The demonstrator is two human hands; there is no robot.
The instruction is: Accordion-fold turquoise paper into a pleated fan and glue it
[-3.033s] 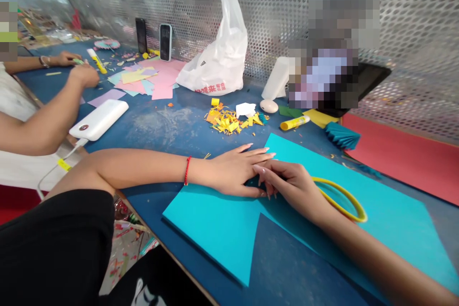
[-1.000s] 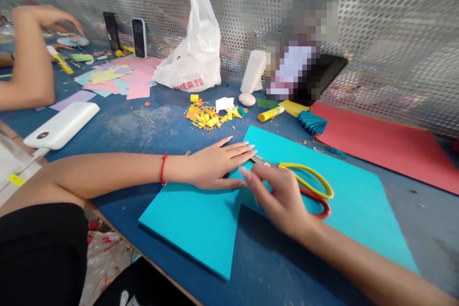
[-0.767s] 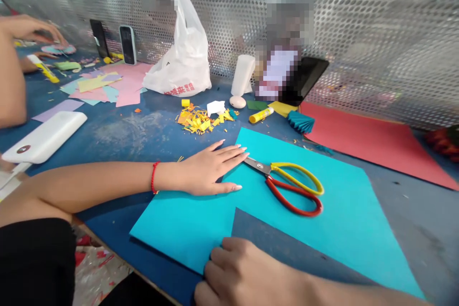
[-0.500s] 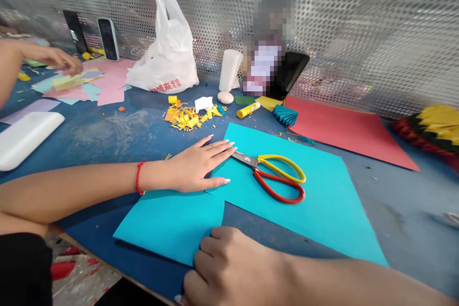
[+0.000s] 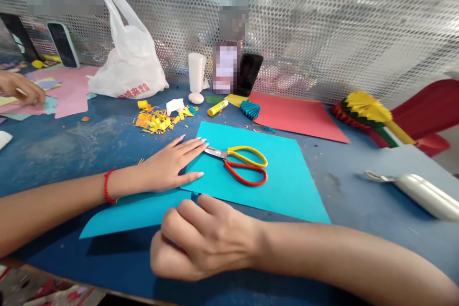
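Observation:
A large turquoise paper sheet (image 5: 287, 181) lies on the blue table, with a cut running into it from the near edge. My left hand (image 5: 172, 162) rests flat on it, fingers stretched out, a red string on the wrist. Scissors (image 5: 241, 167) with one yellow and one red handle lie closed on the sheet, their tip just beside my left fingertips. My right hand (image 5: 201, 239) is near the table's front edge, fingers curled on the near flap of the turquoise sheet (image 5: 129, 213), which is raised a little and casts a shadow.
A white plastic bag (image 5: 129, 64), yellow paper scraps (image 5: 154, 120) and a glue stick (image 5: 217, 107) sit behind. Red paper (image 5: 297, 117), pleated paper fans (image 5: 369, 112) and a white tube (image 5: 423, 193) lie to the right. Another person's hand (image 5: 19, 88) works at far left. Perforated metal wall behind.
My right hand let go of the scissors, left them on the sheet, and moved to the near flap, which now lifts. My left hand stayed flat. The view swung right.

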